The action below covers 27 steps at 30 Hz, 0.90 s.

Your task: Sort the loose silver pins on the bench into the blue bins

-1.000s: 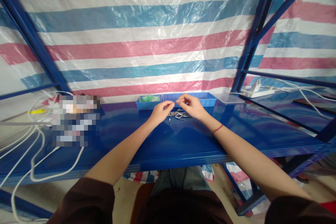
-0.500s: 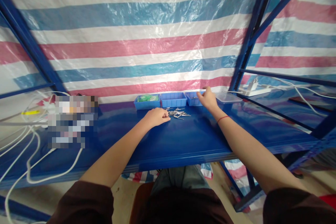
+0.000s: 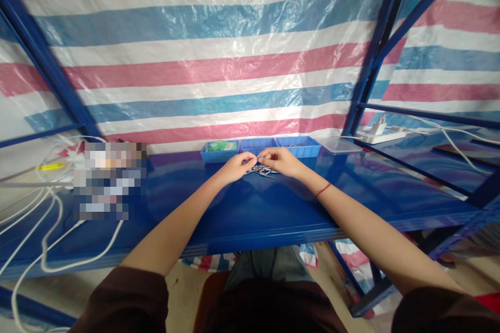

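Note:
My left hand (image 3: 236, 166) and my right hand (image 3: 282, 161) meet fingertip to fingertip over a small pile of thin metal pieces (image 3: 265, 171) on the blue table. Both hands are closed in a pinch. Whatever sits between the fingertips is too small to make out. Just behind the hands stand three blue bins in a row. The left bin (image 3: 220, 156) contains something green in clear wrapping. The middle bin (image 3: 255, 143) is partly hidden by my hands. Inside the right bin (image 3: 308, 151) lie small metal bits, hard to tell apart.
A clear plastic lid (image 3: 339, 145) lies right of the bins. White cables (image 3: 54, 229) and a blurred-out patch (image 3: 113, 177) take up the left side. A white power strip (image 3: 380, 135) sits at the far right, beyond a blue frame post (image 3: 361, 93).
My right hand has come from the right bin leftward and down to my left hand. The left hand has lifted slightly, fingers now pinched above the pile.

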### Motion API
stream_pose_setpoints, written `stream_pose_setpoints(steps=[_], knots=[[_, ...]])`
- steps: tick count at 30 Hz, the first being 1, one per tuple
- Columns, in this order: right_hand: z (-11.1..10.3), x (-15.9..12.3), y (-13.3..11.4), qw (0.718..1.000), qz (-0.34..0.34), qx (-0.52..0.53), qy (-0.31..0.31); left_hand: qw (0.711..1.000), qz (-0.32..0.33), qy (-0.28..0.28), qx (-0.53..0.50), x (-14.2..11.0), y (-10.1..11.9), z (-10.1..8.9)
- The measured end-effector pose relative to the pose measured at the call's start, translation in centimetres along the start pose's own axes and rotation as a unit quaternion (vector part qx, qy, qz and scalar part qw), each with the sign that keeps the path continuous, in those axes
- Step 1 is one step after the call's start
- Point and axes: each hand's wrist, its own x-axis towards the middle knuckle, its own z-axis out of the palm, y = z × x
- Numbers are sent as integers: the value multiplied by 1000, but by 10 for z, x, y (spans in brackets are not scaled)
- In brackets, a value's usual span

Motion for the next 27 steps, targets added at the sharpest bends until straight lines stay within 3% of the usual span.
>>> stream_pose_setpoints(steps=[6, 12, 19, 27], knots=[[-1, 0, -5, 998, -11, 50, 47, 999, -27, -15, -43, 1, 0, 3], [1, -1, -6, 996, -33, -22, 80, 998, -43, -11, -47, -1, 6, 6], [2, -6, -15, 986, -87, -78, 119, 998, 20, 52, -42, 1, 5, 8], [-2, -4, -11, 979, -75, -138, 132, 993, 29, 111, -29, 0, 11, 5]])
